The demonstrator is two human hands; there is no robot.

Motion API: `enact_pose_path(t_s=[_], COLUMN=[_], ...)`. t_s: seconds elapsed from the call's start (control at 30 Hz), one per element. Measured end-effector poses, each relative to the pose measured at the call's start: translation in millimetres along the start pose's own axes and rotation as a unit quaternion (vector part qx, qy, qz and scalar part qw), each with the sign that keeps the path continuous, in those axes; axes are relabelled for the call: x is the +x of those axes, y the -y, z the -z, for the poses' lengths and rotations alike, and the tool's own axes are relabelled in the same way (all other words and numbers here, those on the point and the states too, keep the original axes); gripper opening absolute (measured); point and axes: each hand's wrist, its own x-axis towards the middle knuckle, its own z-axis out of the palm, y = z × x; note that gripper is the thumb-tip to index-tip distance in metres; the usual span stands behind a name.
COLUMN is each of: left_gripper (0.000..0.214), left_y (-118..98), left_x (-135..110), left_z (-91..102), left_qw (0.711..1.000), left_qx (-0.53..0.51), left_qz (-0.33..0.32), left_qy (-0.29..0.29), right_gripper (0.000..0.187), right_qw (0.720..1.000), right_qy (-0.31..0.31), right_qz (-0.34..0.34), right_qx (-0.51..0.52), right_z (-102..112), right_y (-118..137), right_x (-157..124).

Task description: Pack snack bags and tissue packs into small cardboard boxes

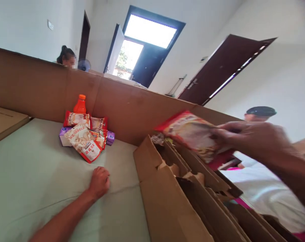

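Note:
My right hand (240,136) pinches the edge of a red and white snack bag (190,129), which is tilted above a divided cardboard box (165,198). Motion blurs both the hand and the bag. On the pale green tabletop, my left hand (99,181) rests in a loose fist, with nothing visible in it. Just beyond it lies a pile of groceries: a "SQUIRRELS" snack pouch (83,143), a red-and-white packet (78,119), purple boxes (65,136) partly covered, and an orange bottle (80,105) standing behind.
A tall cardboard wall (122,104) runs along the table's back. At the left lies a flat cardboard box (6,122). One person (66,57) is beyond the wall, and another in a dark cap (260,111) is at the right. Cardboard dividers (205,195) split the box into several compartments.

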Motion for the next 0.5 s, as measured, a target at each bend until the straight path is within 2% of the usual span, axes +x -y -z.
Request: enact_pose_path(t_s=[0.07,0.17,0.23,0.3,0.37,0.4,0.47,0.5], left_gripper=[0.025,0.018,0.010,0.018,0.027,0.030,0.030,0.028], left_y=[-12.8,-29.1,-36.1,-40.1,-40.5,-38.8,-29.7,-22.1], left_x=[-9.3,-34.3,-54.3,-74.1,-95.0,-107.1,-136.1,-152.3], left_z=[11.6,42.7,74.5,113.9,157.2,178.7,216.9,232.3], left_qw=[0.999,0.987,0.976,0.974,0.980,0.983,0.973,0.968], left_qx=[-0.022,-0.067,-0.095,-0.116,-0.135,-0.148,-0.190,-0.181], left_qz=[-0.032,-0.109,-0.146,-0.149,-0.121,-0.099,-0.063,-0.047], left_qy=[0.036,0.102,0.129,0.127,0.084,0.042,-0.118,-0.169], right_gripper=[0.024,0.021,0.019,0.017,0.018,0.018,0.021,0.022], right_qw=[0.996,0.965,0.936,0.910,0.892,0.887,0.885,0.887], right_qy=[0.045,0.144,0.198,0.232,0.247,0.248,0.240,0.233], right_qz=[0.078,0.205,0.269,0.316,0.341,0.345,0.341,0.333], right_qx=[0.028,0.080,0.109,0.138,0.167,0.181,0.207,0.220], right_z=[-21.2,-70.3,-107.9,-143.8,-174.6,-187.5,-208.1,-215.8], right_y=[53.7,134.5,181.9,222.1,253.7,265.8,282.0,286.3], right_x=[-19.6,-53.5,-76.3,-97.2,-112.8,-117.9,-122.7,-123.2])
